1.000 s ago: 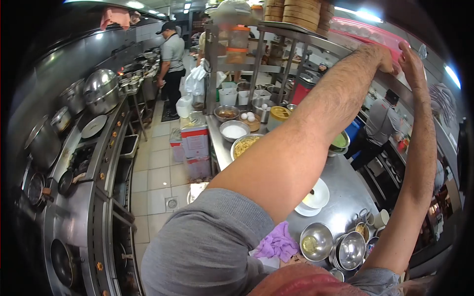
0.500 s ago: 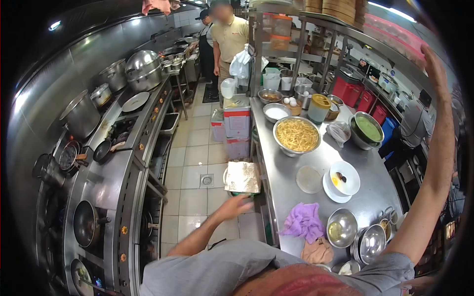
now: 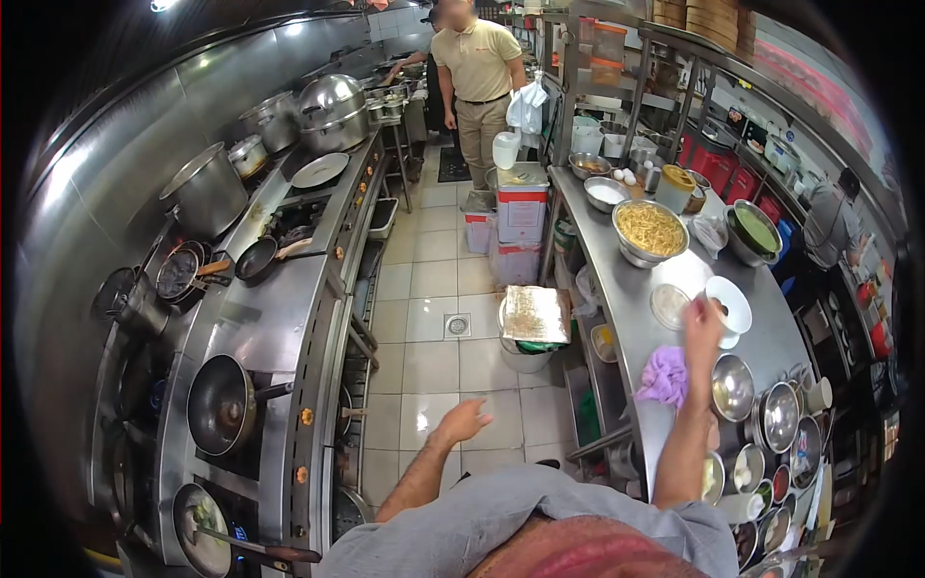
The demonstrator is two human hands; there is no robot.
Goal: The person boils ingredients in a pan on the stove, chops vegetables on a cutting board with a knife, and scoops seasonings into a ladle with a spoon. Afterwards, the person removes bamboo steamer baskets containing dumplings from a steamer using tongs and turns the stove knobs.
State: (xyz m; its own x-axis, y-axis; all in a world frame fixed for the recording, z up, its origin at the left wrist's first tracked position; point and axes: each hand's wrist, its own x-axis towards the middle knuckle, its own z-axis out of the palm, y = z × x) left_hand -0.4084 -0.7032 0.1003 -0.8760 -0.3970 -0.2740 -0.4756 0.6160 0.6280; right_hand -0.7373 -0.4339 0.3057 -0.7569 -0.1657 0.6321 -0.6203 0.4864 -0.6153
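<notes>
Hovering by the white bowl (image 3: 735,306) at two o'clock, the right hand (image 3: 704,328), grip unclear to me, might bump and spill it; left hand (image 3: 465,421) empty.

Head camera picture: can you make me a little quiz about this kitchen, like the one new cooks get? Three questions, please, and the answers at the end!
1. True or false: the purple cloth lies on the steel table.

2. Which of these looks closest to the right hand?
A) the wok
B) the white bowl
C) the eggs

3. Fill in the blank: in the picture, the left hand shows against the tiled ____.

Key: 1. True. 2. B. 3. floor.
</notes>
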